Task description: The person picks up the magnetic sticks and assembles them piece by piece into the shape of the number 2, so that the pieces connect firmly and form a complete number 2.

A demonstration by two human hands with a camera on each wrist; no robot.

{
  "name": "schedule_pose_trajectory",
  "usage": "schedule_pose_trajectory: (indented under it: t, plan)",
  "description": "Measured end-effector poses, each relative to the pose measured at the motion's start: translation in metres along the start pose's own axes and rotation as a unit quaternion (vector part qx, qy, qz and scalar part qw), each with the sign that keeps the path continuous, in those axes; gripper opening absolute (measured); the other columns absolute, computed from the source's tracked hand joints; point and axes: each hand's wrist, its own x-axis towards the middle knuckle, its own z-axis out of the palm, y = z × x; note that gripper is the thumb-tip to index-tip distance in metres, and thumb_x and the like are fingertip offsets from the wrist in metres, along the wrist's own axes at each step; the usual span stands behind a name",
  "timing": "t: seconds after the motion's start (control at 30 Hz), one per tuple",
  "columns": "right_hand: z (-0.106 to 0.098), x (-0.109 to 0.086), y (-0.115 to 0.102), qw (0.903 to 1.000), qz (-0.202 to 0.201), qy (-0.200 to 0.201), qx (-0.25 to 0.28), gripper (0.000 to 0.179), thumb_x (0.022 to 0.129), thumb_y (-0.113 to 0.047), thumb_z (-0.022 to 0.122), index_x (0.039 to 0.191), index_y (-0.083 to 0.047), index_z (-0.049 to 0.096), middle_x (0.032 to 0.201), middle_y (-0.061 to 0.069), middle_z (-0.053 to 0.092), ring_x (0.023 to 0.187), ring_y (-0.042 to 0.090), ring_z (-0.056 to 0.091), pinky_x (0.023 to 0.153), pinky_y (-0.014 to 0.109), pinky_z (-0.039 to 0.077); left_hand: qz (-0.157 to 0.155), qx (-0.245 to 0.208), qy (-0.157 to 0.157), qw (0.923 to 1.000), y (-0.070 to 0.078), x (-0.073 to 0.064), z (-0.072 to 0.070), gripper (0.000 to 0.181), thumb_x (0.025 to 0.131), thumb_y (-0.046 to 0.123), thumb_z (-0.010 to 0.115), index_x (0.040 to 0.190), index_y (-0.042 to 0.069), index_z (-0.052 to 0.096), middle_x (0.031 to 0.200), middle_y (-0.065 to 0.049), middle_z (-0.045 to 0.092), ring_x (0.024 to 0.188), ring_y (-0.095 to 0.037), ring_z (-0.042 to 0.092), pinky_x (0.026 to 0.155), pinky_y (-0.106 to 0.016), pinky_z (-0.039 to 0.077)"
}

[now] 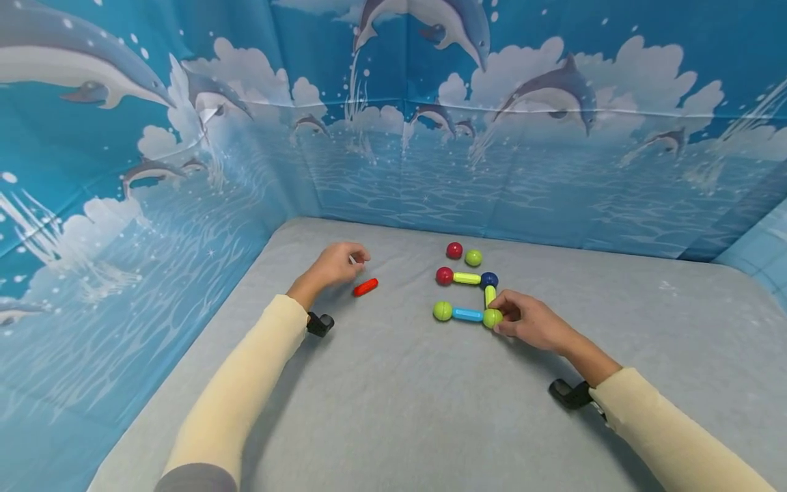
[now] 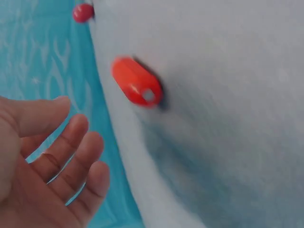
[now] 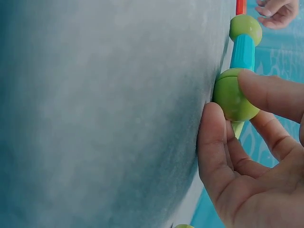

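Note:
My right hand [image 1: 530, 320] pinches a green ball [image 3: 233, 97] between thumb and fingers. A blue rod [image 1: 468, 314] joins that ball to another green ball [image 1: 443, 311] on its left. From the held ball a yellow-green rod [image 1: 490, 294] runs back to a dark blue ball [image 1: 489, 279], and a second yellow-green rod [image 1: 466, 278] links this to a red ball [image 1: 445, 276]. My left hand [image 1: 341, 263] hovers with loosely bent fingers beside a loose red rod [image 2: 137, 81]; in the left wrist view nothing lies between its fingers.
Behind the joined pieces lie a loose red ball [image 1: 454, 250] and a loose green ball [image 1: 473, 257]. Everything rests on a grey cloth surface [image 1: 393, 410]. Blue dolphin-print curtains [image 1: 393, 171] rise along its back and left edges.

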Motion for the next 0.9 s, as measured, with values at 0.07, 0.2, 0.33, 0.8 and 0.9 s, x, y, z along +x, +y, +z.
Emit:
schedule_pose_trajectory:
  t: [0.07, 0.2, 0.33, 0.8, 0.9]
  plan:
    - [-0.001, 0.0, 0.0, 1.0, -0.001, 0.001, -0.002, 0.025, 0.091, -0.007, 0.068, 0.114, -0.007, 0.061, 0.108, 0.012, 0.063, 0.094, 0.02, 0.056, 0.074, 0.03, 0.048, -0.001, 0.007, -0.012, 0.9999, -0.006, 0.001, 0.0, 0.027, 0.097, 0.01, 0.057, 0.12, 0.005, 0.069, 0.114, -0.014, 0.069, 0.102, -0.027, 0.062, 0.09, -0.04, 0.051]
    - [-0.001, 0.0, 0.0, 1.0, -0.001, -0.004, 0.008, 0.025, 0.091, -0.007, 0.068, 0.115, -0.006, 0.061, 0.108, 0.012, 0.063, 0.093, 0.021, 0.056, 0.075, 0.031, 0.048, -0.019, -0.008, -0.062, 0.9978, -0.013, 0.002, 0.004, 0.027, 0.096, 0.011, 0.058, 0.12, 0.007, 0.07, 0.117, -0.013, 0.07, 0.097, -0.023, 0.061, 0.081, -0.031, 0.05]
    - [0.0, 0.001, 0.001, 0.9999, -0.004, -0.007, 0.014, 0.026, 0.091, -0.008, 0.068, 0.115, -0.006, 0.061, 0.108, 0.013, 0.063, 0.093, 0.021, 0.057, 0.074, 0.032, 0.048, -0.05, -0.043, -0.099, 0.9929, -0.014, 0.003, 0.009, 0.028, 0.097, 0.012, 0.058, 0.123, 0.01, 0.069, 0.124, -0.012, 0.067, 0.09, -0.018, 0.059, 0.072, -0.025, 0.048]
    - [-0.002, 0.002, 0.001, 0.9997, 0.0, -0.013, 0.019, 0.026, 0.091, -0.008, 0.068, 0.116, -0.005, 0.06, 0.107, 0.013, 0.063, 0.092, 0.02, 0.057, 0.072, 0.031, 0.049, -0.067, -0.053, -0.114, 0.9899, -0.011, 0.004, 0.013, 0.035, 0.097, 0.012, 0.058, 0.13, 0.013, 0.066, 0.131, -0.012, 0.063, 0.094, -0.02, 0.06, 0.074, -0.026, 0.049]
    - [-0.002, 0.002, 0.001, 0.9997, 0.002, -0.014, 0.02, 0.026, 0.091, -0.007, 0.068, 0.116, -0.006, 0.061, 0.107, 0.013, 0.063, 0.091, 0.02, 0.056, 0.071, 0.031, 0.049, -0.064, -0.027, -0.107, 0.9918, -0.007, 0.003, 0.013, 0.035, 0.095, 0.011, 0.059, 0.129, 0.013, 0.067, 0.126, -0.011, 0.067, 0.1, -0.021, 0.062, 0.079, -0.028, 0.05]
